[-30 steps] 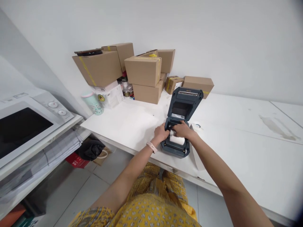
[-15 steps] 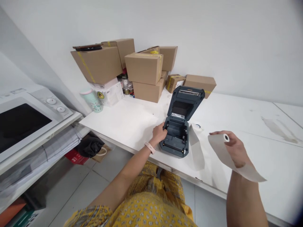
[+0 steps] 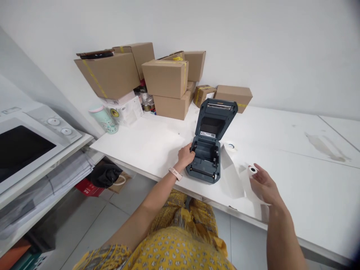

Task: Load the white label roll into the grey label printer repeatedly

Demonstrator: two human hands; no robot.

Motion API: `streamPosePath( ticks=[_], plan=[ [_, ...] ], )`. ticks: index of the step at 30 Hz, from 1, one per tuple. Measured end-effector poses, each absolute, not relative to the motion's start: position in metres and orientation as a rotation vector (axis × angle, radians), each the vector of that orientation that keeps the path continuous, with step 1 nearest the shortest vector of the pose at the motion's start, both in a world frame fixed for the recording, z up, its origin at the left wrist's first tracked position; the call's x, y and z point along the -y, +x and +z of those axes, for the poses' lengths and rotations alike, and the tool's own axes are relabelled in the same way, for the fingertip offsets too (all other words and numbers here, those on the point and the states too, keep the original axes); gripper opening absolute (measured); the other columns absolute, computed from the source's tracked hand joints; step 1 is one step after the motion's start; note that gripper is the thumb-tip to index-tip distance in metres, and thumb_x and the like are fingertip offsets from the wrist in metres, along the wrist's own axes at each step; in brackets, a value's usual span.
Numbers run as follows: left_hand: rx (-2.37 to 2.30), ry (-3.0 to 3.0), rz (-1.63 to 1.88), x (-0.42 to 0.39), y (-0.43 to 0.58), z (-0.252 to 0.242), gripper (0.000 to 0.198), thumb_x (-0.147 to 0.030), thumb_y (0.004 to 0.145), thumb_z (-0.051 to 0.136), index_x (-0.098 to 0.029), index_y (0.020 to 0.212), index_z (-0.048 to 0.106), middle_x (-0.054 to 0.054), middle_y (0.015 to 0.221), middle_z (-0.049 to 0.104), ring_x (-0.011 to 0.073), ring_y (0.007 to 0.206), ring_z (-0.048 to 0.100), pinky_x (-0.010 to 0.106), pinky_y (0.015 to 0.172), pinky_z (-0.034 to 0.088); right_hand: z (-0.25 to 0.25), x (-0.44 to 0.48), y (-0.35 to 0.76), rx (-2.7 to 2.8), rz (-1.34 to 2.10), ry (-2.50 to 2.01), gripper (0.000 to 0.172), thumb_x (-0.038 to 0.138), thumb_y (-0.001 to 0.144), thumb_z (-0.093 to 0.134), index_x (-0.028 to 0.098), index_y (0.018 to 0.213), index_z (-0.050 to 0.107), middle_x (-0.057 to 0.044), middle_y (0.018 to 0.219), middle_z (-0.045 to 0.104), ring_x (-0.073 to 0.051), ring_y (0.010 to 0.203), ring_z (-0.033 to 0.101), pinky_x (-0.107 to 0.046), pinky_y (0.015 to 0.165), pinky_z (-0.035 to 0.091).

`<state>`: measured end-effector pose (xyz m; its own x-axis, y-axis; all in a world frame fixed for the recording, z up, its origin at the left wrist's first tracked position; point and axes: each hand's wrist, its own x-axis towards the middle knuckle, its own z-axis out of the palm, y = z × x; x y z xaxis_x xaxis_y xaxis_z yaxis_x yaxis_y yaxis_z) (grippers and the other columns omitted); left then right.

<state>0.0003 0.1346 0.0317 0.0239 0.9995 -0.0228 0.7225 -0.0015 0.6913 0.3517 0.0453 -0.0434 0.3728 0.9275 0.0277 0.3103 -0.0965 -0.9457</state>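
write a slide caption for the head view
Left grip at the side of an open dark printer, right grip around a white paper roll.

From above, the printer (image 3: 204, 165) can be entered, but its raised lid (image 3: 216, 117) and the 2 cartons (image 3: 233, 94) behind bar the rear, and the left hand (image 3: 185, 155) blocks its left side.

No text, even on the printer's sticker (image 3: 207, 134), is legible.

We've got a dark blue-grey printer (image 3: 207, 150) sitting flat on the white table (image 3: 146, 144), lid up, roll bay exposed. Right of it, apart, we have a white paper roll (image 3: 250, 173), dark core end-on, loose tail.
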Motion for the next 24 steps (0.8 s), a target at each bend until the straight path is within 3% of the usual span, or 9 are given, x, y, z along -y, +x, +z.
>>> streamPosePath(
  ticks=[4, 7, 11, 14, 19, 21, 24],
  plan=[
    [-1.749, 1.767, 0.672, -0.135, 0.001, 0.033, 0.058, -0.016, 0.080, 0.049, -0.027, 0.137, 0.058, 0.005, 0.116, 0.074, 0.0276, 0.106, 0.068, 0.036, 0.090, 0.050, -0.037, -0.036, 0.369, 1.026, 1.033, -1.647, 0.077, 0.045, 0.062, 0.082, 0.033, 0.134, 0.059, -0.008, 0.139, 0.061, -0.029, 0.129, 0.058, -0.045, 0.111, 0.045],
    [-1.764, 1.762, 0.659, -0.136, 0.001, 0.032, 0.058, -0.017, 0.080, 0.050, -0.028, 0.137, 0.057, 0.004, 0.115, 0.074, 0.0267, 0.106, 0.068, 0.035, 0.091, 0.050, -0.024, -0.039, 0.371, 0.999, 1.008, -1.616, 0.068, 0.046, 0.065, 0.082, 0.029, 0.128, 0.064, -0.007, 0.135, 0.064, -0.029, 0.131, 0.056, -0.049, 0.118, 0.035],
    [-1.767, 1.768, 0.685, -0.137, 0.001, 0.029, 0.056, -0.017, 0.080, 0.050, -0.030, 0.134, 0.060, 0.002, 0.115, 0.074, 0.0266, 0.107, 0.068, 0.034, 0.091, 0.050, 0.009, -0.065, 0.357, 0.993, 0.791, -1.391, 0.055, 0.045, 0.074, 0.077, 0.022, 0.123, 0.065, -0.012, 0.127, 0.068, -0.027, 0.122, 0.063, -0.047, 0.112, 0.045],
    [-1.766, 1.767, 0.698, -0.137, 0.001, 0.028, 0.055, -0.016, 0.080, 0.050, -0.030, 0.132, 0.060, 0.001, 0.115, 0.074, 0.0260, 0.107, 0.068, 0.034, 0.090, 0.050, 0.030, -0.101, 0.346, 1.262, 0.769, -1.458, 0.055, 0.041, 0.079, 0.071, 0.023, 0.130, 0.060, -0.013, 0.134, 0.064, -0.026, 0.125, 0.060, -0.048, 0.112, 0.044],
    [-1.770, 1.747, 0.696, -0.135, 0.001, 0.032, 0.054, -0.017, 0.080, 0.051, -0.029, 0.131, 0.061, 0.003, 0.112, 0.075, 0.0269, 0.105, 0.068, 0.034, 0.089, 0.050, 0.029, -0.164, 0.327, 1.619, 0.935, -1.664, 0.080, 0.023, 0.053, 0.084, 0.024, 0.128, 0.059, -0.012, 0.139, 0.060, -0.035, 0.129, 0.055, -0.053, 0.112, 0.041],
    [-1.765, 1.734, 0.705, -0.134, 0.000, 0.032, 0.054, -0.016, 0.080, 0.051, -0.029, 0.131, 0.062, 0.003, 0.113, 0.075, 0.0271, 0.106, 0.068, 0.035, 0.090, 0.049, 0.023, -0.178, 0.318, 1.676, 0.964, -1.746, 0.089, 0.024, 0.050, 0.083, 0.024, 0.135, 0.054, -0.012, 0.138, 0.060, -0.034, 0.126, 0.057, -0.050, 0.107, 0.046],
    [-1.749, 1.733, 0.726, -0.134, -0.001, 0.031, 0.053, -0.016, 0.080, 0.051, -0.032, 0.129, 0.063, 0.001, 0.111, 0.075, 0.0262, 0.103, 0.068, 0.034, 0.089, 0.049, 0.014, -0.183, 0.305, 1.617, 0.923, -1.818, 0.088, 0.028, 0.054, 0.080, 0.021, 0.137, 0.052, -0.013, 0.129, 0.064, -0.032, 0.116, 0.062, -0.045, 0.096, 0.053]
  ],
)
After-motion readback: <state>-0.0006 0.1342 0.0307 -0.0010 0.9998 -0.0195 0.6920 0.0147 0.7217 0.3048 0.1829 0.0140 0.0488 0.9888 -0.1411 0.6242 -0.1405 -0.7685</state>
